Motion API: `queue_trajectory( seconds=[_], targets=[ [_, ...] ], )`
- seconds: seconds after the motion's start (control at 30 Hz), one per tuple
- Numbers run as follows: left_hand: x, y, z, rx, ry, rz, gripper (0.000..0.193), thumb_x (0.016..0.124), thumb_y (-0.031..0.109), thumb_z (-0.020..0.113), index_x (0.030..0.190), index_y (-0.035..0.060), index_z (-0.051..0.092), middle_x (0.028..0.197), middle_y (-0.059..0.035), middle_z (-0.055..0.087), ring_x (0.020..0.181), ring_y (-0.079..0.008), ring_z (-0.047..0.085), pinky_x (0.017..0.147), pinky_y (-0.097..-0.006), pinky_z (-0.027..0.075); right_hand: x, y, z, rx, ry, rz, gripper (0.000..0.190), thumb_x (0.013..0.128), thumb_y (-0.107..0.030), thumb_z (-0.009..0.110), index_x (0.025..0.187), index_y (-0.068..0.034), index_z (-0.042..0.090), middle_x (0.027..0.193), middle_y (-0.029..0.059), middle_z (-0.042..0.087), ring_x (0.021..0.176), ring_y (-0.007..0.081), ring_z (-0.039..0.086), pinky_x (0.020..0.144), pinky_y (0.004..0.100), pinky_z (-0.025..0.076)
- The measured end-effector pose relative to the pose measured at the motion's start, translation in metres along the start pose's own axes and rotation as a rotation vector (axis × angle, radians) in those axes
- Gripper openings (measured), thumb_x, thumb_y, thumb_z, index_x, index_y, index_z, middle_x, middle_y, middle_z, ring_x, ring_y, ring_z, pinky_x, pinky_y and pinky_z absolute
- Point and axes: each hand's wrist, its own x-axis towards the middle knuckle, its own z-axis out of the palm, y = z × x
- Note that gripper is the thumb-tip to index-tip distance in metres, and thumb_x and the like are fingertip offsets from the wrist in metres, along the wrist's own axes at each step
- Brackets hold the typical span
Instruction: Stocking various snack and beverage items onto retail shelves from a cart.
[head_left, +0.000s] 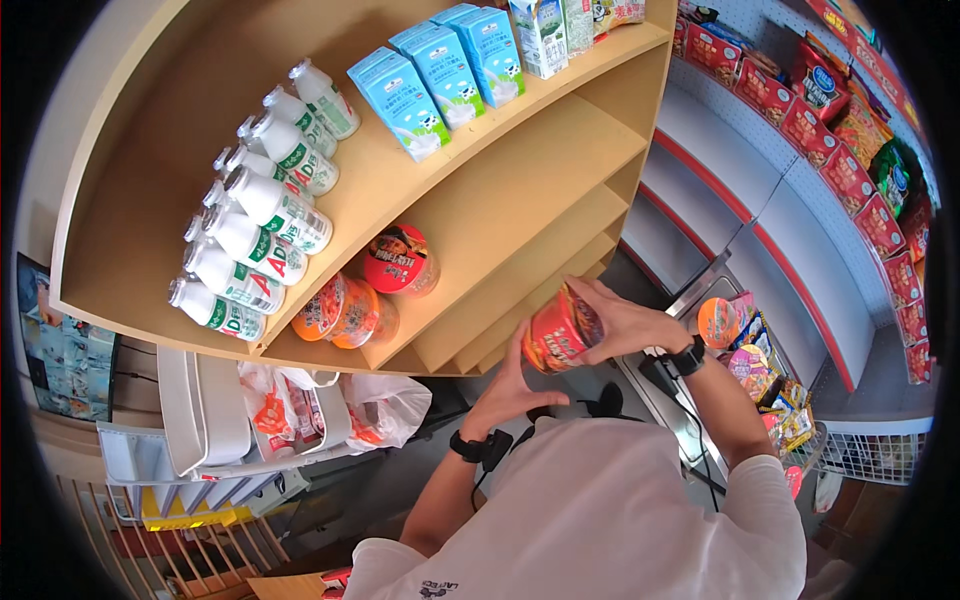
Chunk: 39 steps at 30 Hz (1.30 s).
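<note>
My right hand (626, 319) grips a red instant noodle cup (556, 337) by its lid and rim, in front of a wooden shelf unit (517, 202). The cup is tilted. Beside its left and lower side is my left hand (506, 390), thumb and fingers spread; whether its fingertips touch the cup I cannot tell. On the shelf below the top one stand a noodle cup with a red lid (401, 260) and orange noodle cups (345, 310). White drink bottles (277, 206) and blue milk cartons (439, 79) stand in rows on the shelf above.
To the right, a metal-edged cart or counter holds an orange-lidded cup (718, 322) and snack packets (791, 412). Grey shelves with red edges (795, 285) and hanging snack bags lie beyond. White bins (206, 405) with plastic bags (386, 409) stand at lower left, near a wall screen (64, 345).
</note>
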Motion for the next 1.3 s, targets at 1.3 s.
queue_trajectory(
  seconds=[1.3],
  targets=[
    [-0.019, -0.025, -0.071, -0.319, 0.843, -0.038, 0.091, 0.088, 0.01, 0.077, 0.158, 0.0024, 0.02, 0.162, -0.0174, 0.025, 0.148, -0.0335, 0.034, 0.118, -0.0437, 0.036, 0.223, -0.065, 0.035, 0.51, 0.391, -0.41, 0.123, 0.065, -0.029, 0.097, 0.154, 0.002, 0.017, 0.149, 0.0215, 0.042, 0.14, 0.0286, 0.045, 0.117, 0.0398, 0.04]
  ],
)
